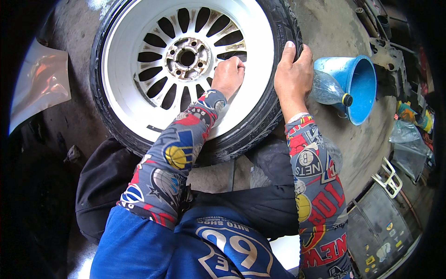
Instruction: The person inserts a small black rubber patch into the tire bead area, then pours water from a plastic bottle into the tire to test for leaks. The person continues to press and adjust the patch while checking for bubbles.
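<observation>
**Blue shirt nearest; wheel directly beyond it**

Right hand: against tyre's right edge, thumb just apart from fingers, presumably steadying; firmness of hold cannot be told. Left hand: curled over the spokes; contents hidden. Wheel: hollow side up, probably for access; white barrel, brown-stained spokes.

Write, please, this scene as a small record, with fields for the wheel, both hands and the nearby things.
Wheel: white rim, brown-stained spokes, black tyre around it
Left hand: curled, at the spokes' right side; whether it holds anything is hidden
Right hand: against the tyre's right side
Nearby: blue bucket and clear bottle, right of the tyre
</observation>
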A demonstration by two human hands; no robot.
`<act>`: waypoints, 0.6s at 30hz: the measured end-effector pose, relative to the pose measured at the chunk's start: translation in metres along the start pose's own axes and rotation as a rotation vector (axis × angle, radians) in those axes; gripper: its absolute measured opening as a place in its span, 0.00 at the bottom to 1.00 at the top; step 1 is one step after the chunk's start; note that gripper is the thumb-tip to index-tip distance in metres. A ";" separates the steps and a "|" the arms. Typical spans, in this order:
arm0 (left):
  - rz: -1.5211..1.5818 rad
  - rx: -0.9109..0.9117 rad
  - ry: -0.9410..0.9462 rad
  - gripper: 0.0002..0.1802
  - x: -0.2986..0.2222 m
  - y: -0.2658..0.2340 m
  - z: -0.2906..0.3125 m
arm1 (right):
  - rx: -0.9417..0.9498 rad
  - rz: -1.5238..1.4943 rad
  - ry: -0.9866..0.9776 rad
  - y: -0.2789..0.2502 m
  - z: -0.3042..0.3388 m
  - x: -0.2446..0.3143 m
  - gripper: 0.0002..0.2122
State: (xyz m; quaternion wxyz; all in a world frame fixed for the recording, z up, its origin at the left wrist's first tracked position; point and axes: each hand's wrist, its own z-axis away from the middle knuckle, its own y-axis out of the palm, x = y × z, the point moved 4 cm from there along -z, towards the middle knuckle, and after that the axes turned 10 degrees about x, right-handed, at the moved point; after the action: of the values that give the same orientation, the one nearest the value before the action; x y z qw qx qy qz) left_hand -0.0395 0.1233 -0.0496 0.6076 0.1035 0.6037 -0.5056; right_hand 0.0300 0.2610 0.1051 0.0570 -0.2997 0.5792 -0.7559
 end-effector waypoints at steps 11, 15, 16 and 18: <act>-0.160 -0.069 0.121 0.06 -0.009 -0.002 0.001 | 0.004 -0.005 0.004 0.000 0.001 0.000 0.29; -0.213 0.000 -0.142 0.05 -0.002 -0.005 -0.007 | -0.019 0.017 -0.024 0.000 0.001 0.000 0.29; -0.199 -0.039 -0.216 0.05 0.000 -0.007 -0.008 | -0.024 0.010 -0.026 0.000 0.000 0.000 0.29; -0.139 0.034 -0.180 0.06 -0.002 -0.007 -0.012 | -0.018 0.038 -0.010 0.000 0.000 0.000 0.29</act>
State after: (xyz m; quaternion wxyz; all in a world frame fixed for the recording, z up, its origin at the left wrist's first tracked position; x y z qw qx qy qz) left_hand -0.0517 0.1303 -0.0480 0.6212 0.0258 0.5436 -0.5639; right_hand 0.0296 0.2612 0.1052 0.0714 -0.2930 0.5914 -0.7479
